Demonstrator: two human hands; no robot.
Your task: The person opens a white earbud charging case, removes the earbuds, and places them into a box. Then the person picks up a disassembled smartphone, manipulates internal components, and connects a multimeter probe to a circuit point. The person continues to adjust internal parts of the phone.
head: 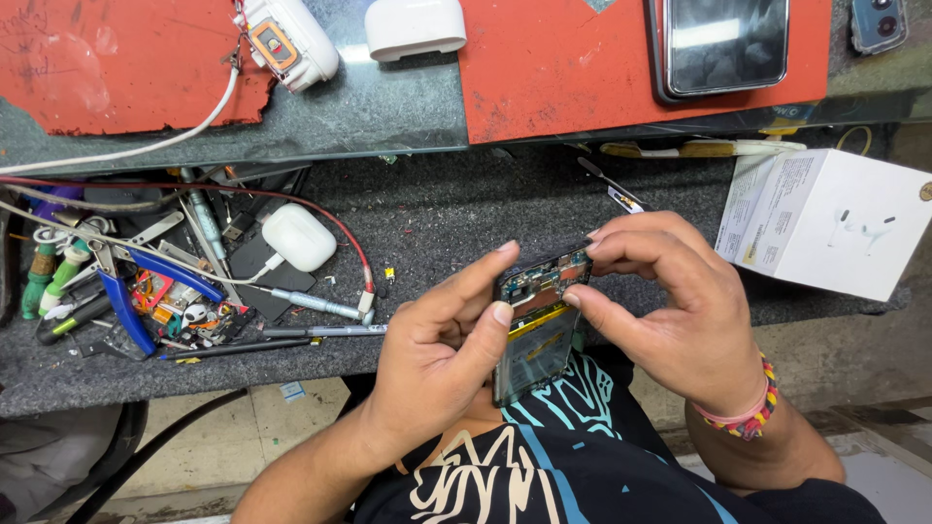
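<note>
Two hands, left hand (437, 340) and right hand (670, 311), pinch an opened phone (537, 325); a slip could damage exposed circuitry.

Dark speckled grey surface (437, 209); 2 red worn mats (116, 63); white oval earbud case (298, 237); white cardboard box (825, 218); blue-handled pliers (131, 306); black shirt with teal and cream print (544, 466); pink, yellow and red braided wristband (752, 412); yellow strip inside opened dark phone (539, 325).
</note>
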